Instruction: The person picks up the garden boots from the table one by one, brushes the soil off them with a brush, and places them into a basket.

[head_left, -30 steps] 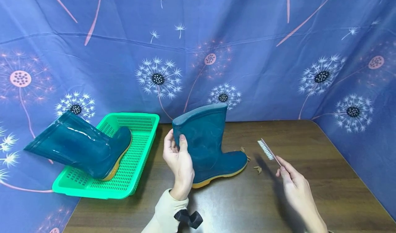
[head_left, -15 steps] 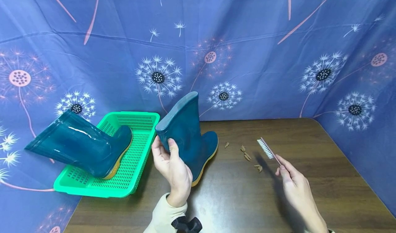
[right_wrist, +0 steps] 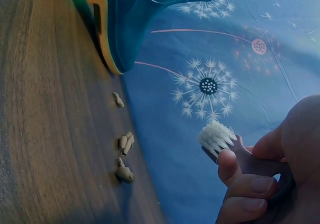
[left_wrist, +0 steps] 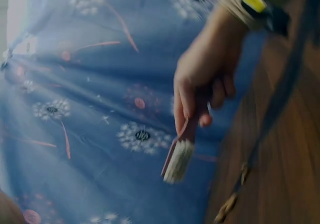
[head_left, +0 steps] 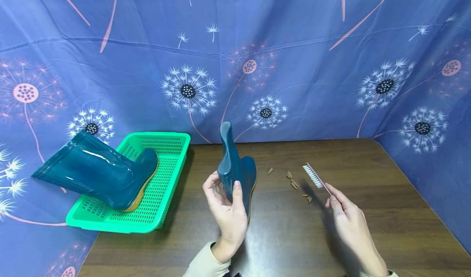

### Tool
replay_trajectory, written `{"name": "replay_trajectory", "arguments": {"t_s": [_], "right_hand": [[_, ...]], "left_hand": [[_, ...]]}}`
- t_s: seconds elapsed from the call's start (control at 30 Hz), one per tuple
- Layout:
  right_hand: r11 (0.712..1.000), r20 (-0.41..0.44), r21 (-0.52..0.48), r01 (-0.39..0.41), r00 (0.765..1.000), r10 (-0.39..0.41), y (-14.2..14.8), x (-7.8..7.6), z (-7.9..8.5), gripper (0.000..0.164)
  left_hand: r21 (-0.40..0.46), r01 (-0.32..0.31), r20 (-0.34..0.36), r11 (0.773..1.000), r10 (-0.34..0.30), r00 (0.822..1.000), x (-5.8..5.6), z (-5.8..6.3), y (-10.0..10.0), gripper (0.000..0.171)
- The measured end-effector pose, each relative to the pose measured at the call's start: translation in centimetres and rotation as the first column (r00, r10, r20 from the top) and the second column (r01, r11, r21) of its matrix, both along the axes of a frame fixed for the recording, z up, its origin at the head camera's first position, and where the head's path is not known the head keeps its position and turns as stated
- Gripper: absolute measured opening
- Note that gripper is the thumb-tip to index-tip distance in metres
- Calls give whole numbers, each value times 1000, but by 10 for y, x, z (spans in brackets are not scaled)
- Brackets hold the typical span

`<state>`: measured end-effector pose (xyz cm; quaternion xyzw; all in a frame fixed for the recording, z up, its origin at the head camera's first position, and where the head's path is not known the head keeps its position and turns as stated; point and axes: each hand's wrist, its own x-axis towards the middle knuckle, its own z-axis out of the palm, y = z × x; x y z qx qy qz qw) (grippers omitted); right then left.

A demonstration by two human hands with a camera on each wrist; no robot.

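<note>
My left hand grips a dark teal rubber boot by the upper shaft, thumb on the near side and fingers behind. Its shaft is squeezed narrow, and the toe points toward the back of the table; the ochre sole shows along its right edge. In my right hand is a small brush with white bristles, pinched by its pinkish handle and held apart from the boot. The right wrist view shows the brush bristles and the boot's toe at the top.
Several small brown clumps lie on the wooden table between boot and brush. At the left, a green plastic basket holds a second teal boot lying tilted over its rim. A blue dandelion-print cloth hangs behind.
The gripped boot has turned from toe pointing right to toe pointing away, uncovering more brown clumps. My left hand went slightly left, then right. The brush has barely moved.
</note>
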<state>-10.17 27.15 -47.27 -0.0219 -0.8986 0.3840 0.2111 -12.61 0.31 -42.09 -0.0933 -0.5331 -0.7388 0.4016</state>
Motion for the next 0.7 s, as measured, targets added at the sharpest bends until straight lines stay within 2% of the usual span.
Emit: {"name": "replay_trajectory", "arguments": {"t_s": [0.07,0.17,0.23,0.33,0.37,0.43,0.53,0.6,0.67,0.7], "right_hand": [[1000,8,8,0,1000,0,-1,-1,0,39],[1000,19,16,-1,1000,0,-3,-2,-1,39],[1000,24,17,-2,1000,1,-4,-2,-2,39],[1000,23,15,-1,1000,1,-4,-1,-3,39],[1000,20,14,0,1000,-1,-4,-1,-3,39],[1000,12,13,7,1000,-7,-4,0,-4,39],[1000,4,11,9,1000,-9,-3,0,-4,38],[1000,6,14,8,1000,-8,-3,0,-3,39],[1000,11,16,4,1000,-4,-3,0,-2,39],[1000,14,19,4,1000,-4,-2,0,-2,39]], "left_hand": [[-123,25,-53,992,-32,998,2,-3,-1,40],[-317,26,-90,948,-57,994,5,-7,-2,49],[-426,-5,-114,905,-48,992,6,-10,-3,56],[-521,-122,-207,845,13,978,3,-13,-7,57],[-533,-167,-256,829,31,966,1,-13,-9,54],[-542,-271,-359,795,72,930,-4,-12,-14,50],[-535,-406,-501,741,109,859,-9,-10,-24,42],[-528,-470,-564,707,123,817,-11,-8,-30,37],[-526,-510,-599,681,130,790,-11,-7,-37,33],[-526,-520,-608,672,130,783,-10,-7,-39,31]]}}
